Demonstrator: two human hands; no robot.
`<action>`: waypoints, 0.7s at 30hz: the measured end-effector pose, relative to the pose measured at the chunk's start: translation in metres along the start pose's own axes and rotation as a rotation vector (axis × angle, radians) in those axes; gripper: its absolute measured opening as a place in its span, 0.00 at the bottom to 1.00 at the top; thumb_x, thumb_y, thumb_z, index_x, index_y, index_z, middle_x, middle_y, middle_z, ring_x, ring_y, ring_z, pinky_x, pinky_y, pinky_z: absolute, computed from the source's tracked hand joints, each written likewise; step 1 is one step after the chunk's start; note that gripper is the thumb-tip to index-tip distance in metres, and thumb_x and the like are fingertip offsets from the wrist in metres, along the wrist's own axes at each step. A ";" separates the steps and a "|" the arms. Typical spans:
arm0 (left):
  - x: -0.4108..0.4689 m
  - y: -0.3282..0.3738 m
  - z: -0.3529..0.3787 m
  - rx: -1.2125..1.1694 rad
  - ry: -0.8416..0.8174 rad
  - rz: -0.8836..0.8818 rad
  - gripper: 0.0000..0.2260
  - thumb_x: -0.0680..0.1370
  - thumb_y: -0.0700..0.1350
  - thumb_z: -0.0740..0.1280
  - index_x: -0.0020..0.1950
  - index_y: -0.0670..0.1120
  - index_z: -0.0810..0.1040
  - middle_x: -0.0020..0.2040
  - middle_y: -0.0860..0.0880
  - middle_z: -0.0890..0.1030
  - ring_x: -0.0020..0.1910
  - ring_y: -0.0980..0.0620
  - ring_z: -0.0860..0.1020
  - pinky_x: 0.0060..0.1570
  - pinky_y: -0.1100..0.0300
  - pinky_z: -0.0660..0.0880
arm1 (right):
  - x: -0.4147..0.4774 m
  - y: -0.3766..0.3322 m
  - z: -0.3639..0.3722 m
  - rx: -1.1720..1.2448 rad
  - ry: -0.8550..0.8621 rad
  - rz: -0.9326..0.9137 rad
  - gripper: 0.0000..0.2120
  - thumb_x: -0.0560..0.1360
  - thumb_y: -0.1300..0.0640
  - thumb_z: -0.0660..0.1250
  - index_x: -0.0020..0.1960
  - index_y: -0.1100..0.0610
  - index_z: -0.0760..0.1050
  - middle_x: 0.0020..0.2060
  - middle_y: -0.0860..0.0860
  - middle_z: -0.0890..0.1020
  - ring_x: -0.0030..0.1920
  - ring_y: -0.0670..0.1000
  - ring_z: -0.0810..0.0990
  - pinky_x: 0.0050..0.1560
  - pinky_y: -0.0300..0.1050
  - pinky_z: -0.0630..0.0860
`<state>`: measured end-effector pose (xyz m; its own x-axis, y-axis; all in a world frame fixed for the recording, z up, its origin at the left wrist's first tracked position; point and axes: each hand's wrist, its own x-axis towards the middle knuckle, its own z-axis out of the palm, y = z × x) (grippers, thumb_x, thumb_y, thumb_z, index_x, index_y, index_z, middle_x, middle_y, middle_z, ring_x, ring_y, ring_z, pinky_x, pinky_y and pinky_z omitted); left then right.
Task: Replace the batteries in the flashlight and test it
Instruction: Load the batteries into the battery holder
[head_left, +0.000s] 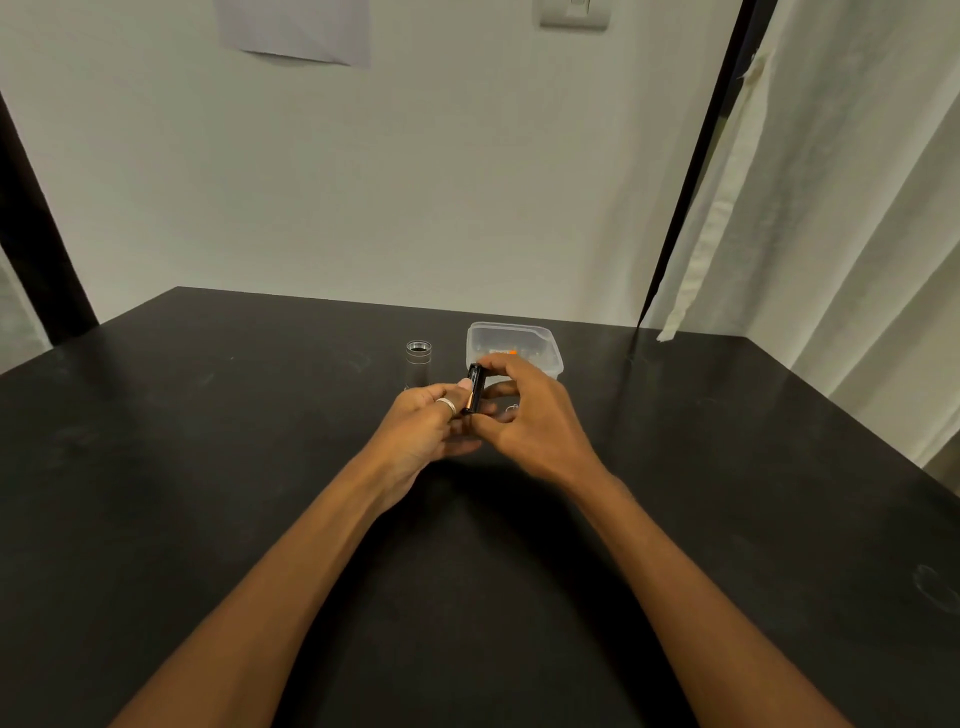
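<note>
Two hands meet above the dark surface (208, 467), just in front of the tub (540, 338). Between them is a black battery holder (475, 387), held nearly upright and tilted a little, with a copper-coloured strip down its left side that may be a battery. The left hand (421, 431) is closed around the holder's lower part, thumb lying against the side, a ring (447, 405) on one finger. The right hand (524, 415) pinches the holder's top end with curled fingers (498, 364) and grips it from the right.

The tub is clear plastic and stands on the surface directly behind the right hand; something orange and dark lies inside, too blurred to name. Left of the tub, close by but apart from it, the flashlight body (418, 361) stands upright with its open threaded end up. A small metal ring-like part (511, 410) lies in front of the tub, mostly hidden by the right hand.
</note>
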<state>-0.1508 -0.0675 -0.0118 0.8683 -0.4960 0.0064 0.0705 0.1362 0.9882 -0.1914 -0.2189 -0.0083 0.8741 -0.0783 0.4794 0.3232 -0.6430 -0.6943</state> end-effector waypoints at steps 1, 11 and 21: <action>0.000 0.000 0.000 0.003 0.005 0.002 0.15 0.86 0.48 0.60 0.64 0.42 0.80 0.54 0.44 0.87 0.53 0.50 0.86 0.58 0.50 0.81 | 0.000 0.001 0.001 -0.029 -0.001 -0.025 0.26 0.71 0.62 0.76 0.68 0.54 0.75 0.57 0.47 0.82 0.55 0.43 0.82 0.45 0.32 0.79; 0.004 -0.001 -0.003 0.024 0.005 -0.032 0.17 0.87 0.49 0.54 0.65 0.46 0.80 0.56 0.40 0.86 0.53 0.46 0.83 0.51 0.53 0.81 | 0.000 0.002 0.002 -0.049 0.021 -0.065 0.30 0.71 0.57 0.78 0.70 0.53 0.72 0.61 0.47 0.79 0.60 0.46 0.79 0.55 0.44 0.82; 0.002 -0.001 -0.003 0.028 0.024 -0.018 0.15 0.87 0.47 0.57 0.61 0.42 0.82 0.51 0.45 0.87 0.49 0.50 0.84 0.47 0.57 0.80 | 0.000 0.006 0.002 -0.156 -0.024 -0.139 0.33 0.72 0.55 0.76 0.75 0.55 0.71 0.64 0.48 0.76 0.64 0.47 0.75 0.60 0.51 0.80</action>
<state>-0.1475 -0.0666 -0.0128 0.8787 -0.4772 -0.0147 0.0728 0.1035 0.9920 -0.1886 -0.2214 -0.0135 0.8339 0.0369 0.5506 0.3832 -0.7567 -0.5296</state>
